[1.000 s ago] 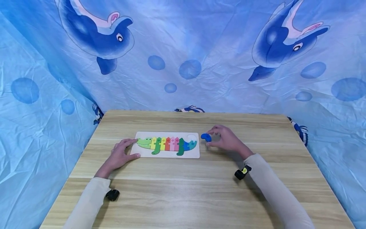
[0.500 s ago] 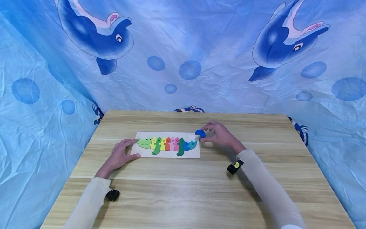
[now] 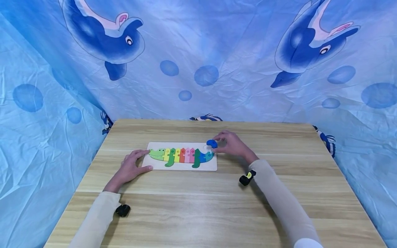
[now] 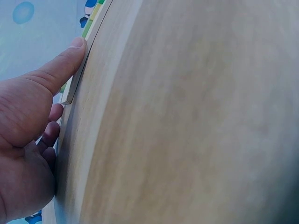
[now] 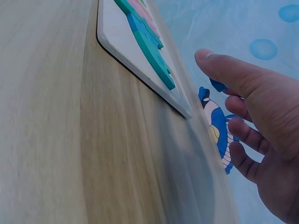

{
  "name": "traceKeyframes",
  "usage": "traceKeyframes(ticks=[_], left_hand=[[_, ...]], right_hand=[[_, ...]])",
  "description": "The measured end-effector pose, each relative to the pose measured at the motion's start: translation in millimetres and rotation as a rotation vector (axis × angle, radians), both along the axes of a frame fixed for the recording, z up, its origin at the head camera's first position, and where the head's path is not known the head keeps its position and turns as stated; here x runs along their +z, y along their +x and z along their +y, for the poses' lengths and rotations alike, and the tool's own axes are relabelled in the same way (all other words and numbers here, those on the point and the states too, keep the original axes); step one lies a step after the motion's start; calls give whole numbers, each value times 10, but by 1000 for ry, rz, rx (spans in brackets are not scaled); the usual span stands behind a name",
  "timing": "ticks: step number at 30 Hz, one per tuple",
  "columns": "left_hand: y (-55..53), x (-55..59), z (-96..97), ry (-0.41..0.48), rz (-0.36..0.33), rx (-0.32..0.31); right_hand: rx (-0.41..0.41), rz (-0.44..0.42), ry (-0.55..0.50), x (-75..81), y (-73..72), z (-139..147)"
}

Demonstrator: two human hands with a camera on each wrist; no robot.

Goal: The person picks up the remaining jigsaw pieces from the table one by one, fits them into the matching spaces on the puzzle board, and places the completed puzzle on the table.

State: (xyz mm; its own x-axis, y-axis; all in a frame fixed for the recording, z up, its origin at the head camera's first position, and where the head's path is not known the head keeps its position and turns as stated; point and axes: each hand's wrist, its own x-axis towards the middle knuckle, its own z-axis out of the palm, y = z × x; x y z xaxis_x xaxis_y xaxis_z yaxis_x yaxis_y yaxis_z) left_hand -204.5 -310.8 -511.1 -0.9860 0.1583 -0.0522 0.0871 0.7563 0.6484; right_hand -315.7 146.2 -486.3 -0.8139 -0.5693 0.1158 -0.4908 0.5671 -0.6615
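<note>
A crocodile puzzle board (image 3: 183,167) lies on the table, with several coloured pieces set in it from the green head (image 3: 156,155) to the teal-blue tail part (image 3: 209,156). A pale curved recess shows at the tail end. My left hand (image 3: 128,170) rests at the board's left end, index finger by the snout; its straight thumb (image 4: 70,58) touches the board's near edge. My right hand (image 3: 233,143) pinches a blue curved puzzle piece (image 3: 212,143) between thumb and fingers, held above the board's far right corner. In the right wrist view the thumb hides most of this piece.
The wood-grain table (image 3: 192,206) extends around the board on all sides. Behind and beside it hangs a blue backdrop (image 3: 242,96) printed with dolphins. A black wrist camera (image 3: 123,210) sits on the left wrist and another black camera (image 3: 247,178) on the right.
My right hand has moved left with the blue puzzle piece, from beside the board to over its far right corner. My left hand has stayed at the left end.
</note>
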Motion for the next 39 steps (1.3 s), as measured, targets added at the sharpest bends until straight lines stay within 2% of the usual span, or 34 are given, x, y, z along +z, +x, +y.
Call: traceKeyframes(ticks=[16, 39], left_hand=[[12, -8, 12, 7, 11, 0], [10, -53, 6, -2, 29, 0]], right_hand=[[26, -9, 14, -181, -27, -106], [15, -84, 36, -224, -7, -112]])
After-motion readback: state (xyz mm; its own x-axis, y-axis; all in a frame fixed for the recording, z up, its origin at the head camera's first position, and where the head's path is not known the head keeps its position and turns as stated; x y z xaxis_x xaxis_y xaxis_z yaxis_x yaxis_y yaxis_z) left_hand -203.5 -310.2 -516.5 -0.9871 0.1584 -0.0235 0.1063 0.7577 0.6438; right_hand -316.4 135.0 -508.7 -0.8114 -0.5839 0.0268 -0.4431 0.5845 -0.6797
